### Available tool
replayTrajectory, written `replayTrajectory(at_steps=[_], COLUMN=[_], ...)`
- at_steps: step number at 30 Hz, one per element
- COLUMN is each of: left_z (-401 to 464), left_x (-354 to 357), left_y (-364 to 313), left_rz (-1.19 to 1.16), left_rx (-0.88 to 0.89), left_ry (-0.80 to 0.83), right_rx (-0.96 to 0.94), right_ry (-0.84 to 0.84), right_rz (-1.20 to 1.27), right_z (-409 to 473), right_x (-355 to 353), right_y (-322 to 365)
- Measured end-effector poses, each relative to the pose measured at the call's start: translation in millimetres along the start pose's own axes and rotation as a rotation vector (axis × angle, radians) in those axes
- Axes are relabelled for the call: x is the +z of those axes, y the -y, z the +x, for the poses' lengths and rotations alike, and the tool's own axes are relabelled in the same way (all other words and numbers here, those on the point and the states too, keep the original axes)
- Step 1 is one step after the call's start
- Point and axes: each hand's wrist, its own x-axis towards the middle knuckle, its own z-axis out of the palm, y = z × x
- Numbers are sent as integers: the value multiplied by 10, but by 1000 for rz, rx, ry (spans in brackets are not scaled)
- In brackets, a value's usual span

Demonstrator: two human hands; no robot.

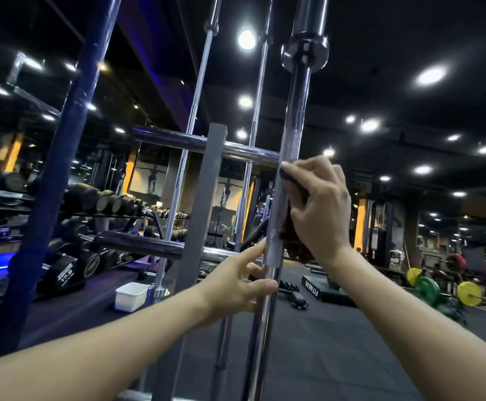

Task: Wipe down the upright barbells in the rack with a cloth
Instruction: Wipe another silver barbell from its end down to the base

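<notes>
The left hand [237, 285] grips the nearest upright barbell [289, 157] low on its shaft; just above, the right hand [318, 209] presses a dark cloth [294, 241] against it. Two more barbells [198, 91] stand behind in the rack [204, 180]

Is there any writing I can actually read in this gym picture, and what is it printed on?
"FITNESS" on the side of the black floor platform, printed sideways in white.
White lettering on the end faces of the black dumbbells at lower left: too blurred to read.
Small signs on the far right wall: too small to read.
No text shows on the barbell, the cloth or the white tub.
</notes>
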Motion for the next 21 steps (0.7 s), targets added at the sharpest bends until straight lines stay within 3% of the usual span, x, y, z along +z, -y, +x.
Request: replayTrajectory(at_steps=[7, 10, 15, 21], left_z=[-68, -55, -67, -78], left_x=[-25, -26, -71, -7], left_y=[-17, 8, 11, 134], left_rz=[-21, -11, -109, -157], left_rx=[-4, -18, -24, -43], left_ry=[19, 12, 48, 17], right_rx=[-36, 75, 17, 12], right_ry=[164, 100, 10, 150], right_rz=[-17, -20, -37, -54], right_z=[198, 592, 188, 262], right_x=[-193, -148, -3, -171], right_y=[-24, -49, 58, 39])
